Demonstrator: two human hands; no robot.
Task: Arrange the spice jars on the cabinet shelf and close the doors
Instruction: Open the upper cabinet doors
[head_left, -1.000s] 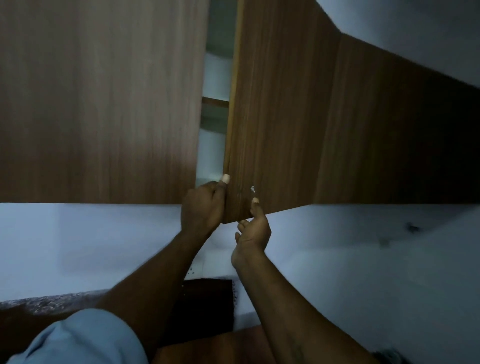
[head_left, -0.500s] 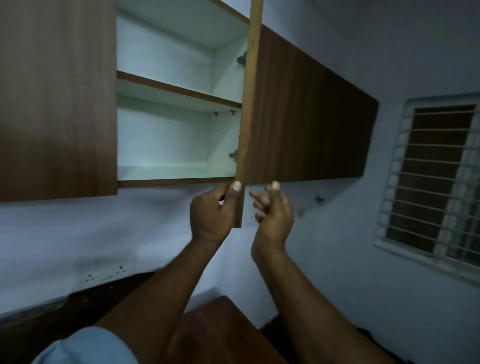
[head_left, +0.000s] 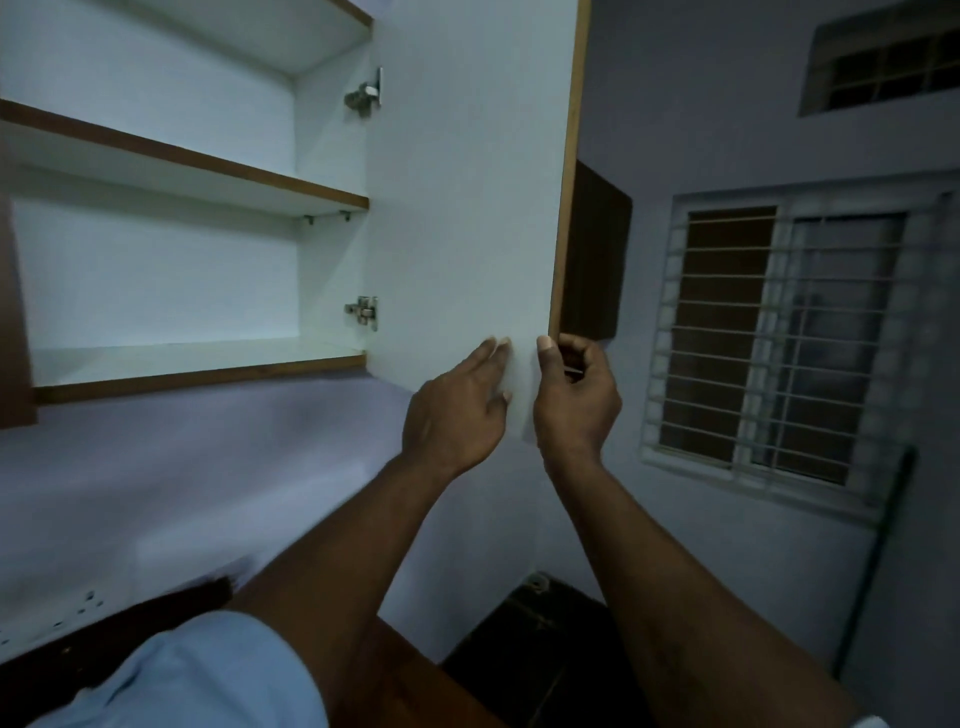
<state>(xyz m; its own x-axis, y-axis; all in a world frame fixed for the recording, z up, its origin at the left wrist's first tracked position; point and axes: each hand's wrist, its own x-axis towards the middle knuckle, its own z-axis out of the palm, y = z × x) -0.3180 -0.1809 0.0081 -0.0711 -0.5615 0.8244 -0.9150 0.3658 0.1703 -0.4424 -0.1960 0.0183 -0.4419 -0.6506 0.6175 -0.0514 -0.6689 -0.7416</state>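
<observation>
The wall cabinet (head_left: 156, 270) stands with its right door (head_left: 467, 182) swung wide, white inner face toward me. My right hand (head_left: 574, 400) grips the door's lower free edge, thumb on the inner face and fingers curled round the outside. My left hand (head_left: 457, 410) lies flat against the inner face beside it, fingers straight. Two white shelves with brown edges show: the middle shelf (head_left: 208, 166) and the bottom shelf (head_left: 182, 358), both bare. No spice jars are in view.
The left cabinet door (head_left: 13, 312) shows at the left edge. Two metal hinges (head_left: 363, 312) sit on the open door. A barred window (head_left: 779, 338) fills the right wall. A dark wooden surface (head_left: 405, 670) and a wall socket (head_left: 85, 603) lie below.
The right door has swung from nearly shut to wide open. My right hand has taken hold of its edge, and my left hand has let go and now lies flat on the inner face.
</observation>
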